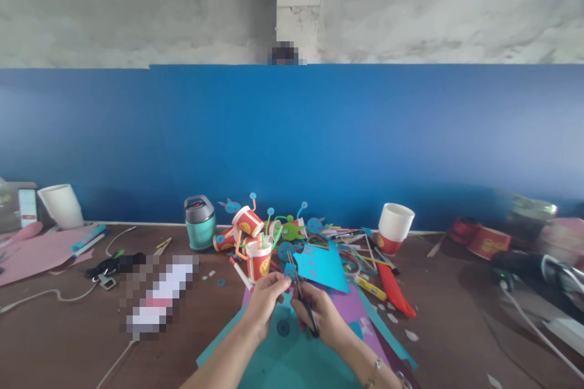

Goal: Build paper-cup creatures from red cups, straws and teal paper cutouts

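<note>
My left hand point(268, 299) pinches a small piece of blue paper point(289, 270). My right hand point(322, 311) is closed around a pair of dark-handled scissors point(312, 323), whose blades point up and away beside the blue piece. Whether the blades touch the paper is too small to tell. Under both hands lies a teal sheet point(269, 360) with a dark round cutout point(283, 328) on it. Just beyond my right hand rests a bright blue sheet point(326, 267) with drawn outlines. Beyond my left hand stands a red and white paper cup point(259, 260) with straws in it.
More decorated cups point(247, 222) are piled behind. A teal lidded container point(201, 225) stands to their left, stacked white cups point(396, 225) to the right. A phone point(159, 298) lies left. A yellow marker point(370, 287), red sheath-like item point(396, 292) and paper scraps lie right. A blue partition point(292, 134) rises behind.
</note>
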